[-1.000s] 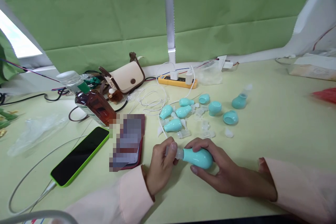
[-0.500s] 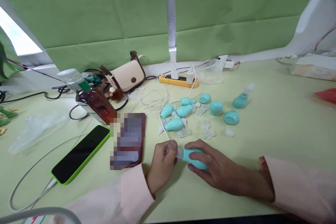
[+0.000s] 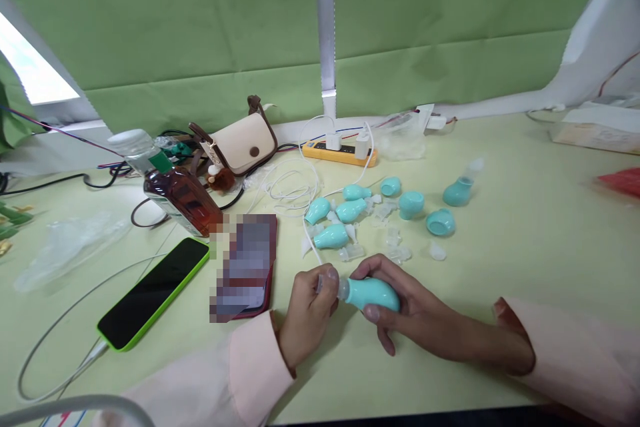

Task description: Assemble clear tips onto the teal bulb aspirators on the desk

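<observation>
Low over the near part of the table, a turquoise squeeze bulb (image 3: 373, 295) lies on its side between my hands. My right hand (image 3: 417, 313) cradles it, thumb on the near side and fingers around the far side and beneath. My left hand (image 3: 311, 303) pinches the clear plastic nozzle (image 3: 343, 289) at the bulb's left end; the nozzle's tip is mostly hidden by the fingers. Beyond my hands lie several more turquoise bulbs (image 3: 331, 237) and loose clear plastic parts (image 3: 399, 254). One bulb with a clear tip (image 3: 457, 192) stands farther right.
A phone in a red case (image 3: 270, 280) and a green-edged phone (image 3: 155, 293) lie left of my hands. Behind them are a bottle of brown liquid (image 3: 183, 197) and a cream bag (image 3: 245, 143). A yellow power strip (image 3: 340, 155) with white cables sits at the back.
My right hand has turned from gripping the bulb from above to holding it from the side and below, thumb nearer. My left hand keeps its pinch on the nozzle.
</observation>
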`<state>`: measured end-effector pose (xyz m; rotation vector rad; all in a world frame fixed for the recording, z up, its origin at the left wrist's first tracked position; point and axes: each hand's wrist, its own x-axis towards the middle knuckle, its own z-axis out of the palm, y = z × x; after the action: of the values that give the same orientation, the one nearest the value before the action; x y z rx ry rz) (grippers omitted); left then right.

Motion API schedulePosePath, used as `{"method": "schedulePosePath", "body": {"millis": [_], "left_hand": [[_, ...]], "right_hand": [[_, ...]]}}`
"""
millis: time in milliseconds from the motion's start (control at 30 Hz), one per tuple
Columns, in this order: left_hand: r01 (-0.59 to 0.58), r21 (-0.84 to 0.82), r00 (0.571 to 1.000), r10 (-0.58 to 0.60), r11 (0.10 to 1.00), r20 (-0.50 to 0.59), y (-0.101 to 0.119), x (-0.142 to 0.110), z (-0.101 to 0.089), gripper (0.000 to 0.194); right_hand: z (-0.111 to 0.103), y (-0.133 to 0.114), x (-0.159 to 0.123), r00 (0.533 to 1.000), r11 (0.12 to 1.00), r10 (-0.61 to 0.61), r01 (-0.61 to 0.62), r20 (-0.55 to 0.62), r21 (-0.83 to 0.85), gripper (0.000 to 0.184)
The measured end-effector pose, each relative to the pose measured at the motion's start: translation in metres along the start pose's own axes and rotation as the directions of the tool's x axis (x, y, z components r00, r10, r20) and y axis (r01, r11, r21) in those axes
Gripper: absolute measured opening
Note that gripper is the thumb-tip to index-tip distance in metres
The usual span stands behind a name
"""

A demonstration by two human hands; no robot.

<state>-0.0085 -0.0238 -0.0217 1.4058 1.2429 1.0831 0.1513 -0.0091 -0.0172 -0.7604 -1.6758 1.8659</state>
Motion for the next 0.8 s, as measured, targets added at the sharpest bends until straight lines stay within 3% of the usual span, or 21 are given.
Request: {"method": "schedulePosePath", "body": {"millis": [100,200,267,333,400,500,567,667,800], "left_hand": [[-0.022,0.008,0.999,0.022,1.000,0.027,0.000,0.000,-0.001,0.043],[-0.063,0.046,0.997,0.060,0.997,0.046,-0.001,0.000,-0.002,0.044],[-0.105,0.079,0.994,0.103,0.991,0.037,-0.001,-0.001,-0.003,0.044],[-0.139,0.092,0.990,0.137,0.986,0.022,0.000,-0.003,-0.003,0.043],[-0.140,0.077,0.990,0.139,0.987,0.017,0.001,-0.004,-0.003,0.041],[-0.097,0.023,0.995,0.096,0.995,0.039,0.002,-0.005,-0.002,0.034],[-0.075,0.005,0.996,0.074,0.997,0.050,0.002,-0.005,-0.002,0.034],[-0.082,0.049,0.996,0.080,0.995,0.042,0.000,-0.004,-0.001,0.037],[-0.121,0.200,0.993,0.118,0.972,0.024,-0.003,-0.003,0.001,0.037]], "right_hand": [[-0.005,-0.004,0.004,0.994,0.990,0.027,-0.042,0.108,0.135,0.026],[-0.007,-0.007,0.003,0.980,0.984,0.066,-0.096,0.190,0.150,0.026],[-0.005,-0.008,0.000,0.989,0.997,0.056,-0.063,0.136,0.045,0.026],[-0.003,-0.010,-0.004,0.998,0.982,-0.056,0.057,0.007,-0.179,0.028],[-0.002,-0.011,-0.006,0.952,0.866,-0.295,0.228,-0.087,-0.444,0.031],[-0.006,-0.011,-0.004,0.822,0.613,-0.569,0.403,-0.025,-0.680,0.032],[-0.010,-0.010,-0.001,0.790,0.512,-0.611,0.440,0.048,-0.738,0.031],[-0.017,-0.008,0.002,0.785,0.353,-0.600,0.432,0.154,-0.830,0.033],[-0.022,-0.005,0.003,0.753,-0.051,-0.574,0.360,0.322,-0.932,0.030]]}}
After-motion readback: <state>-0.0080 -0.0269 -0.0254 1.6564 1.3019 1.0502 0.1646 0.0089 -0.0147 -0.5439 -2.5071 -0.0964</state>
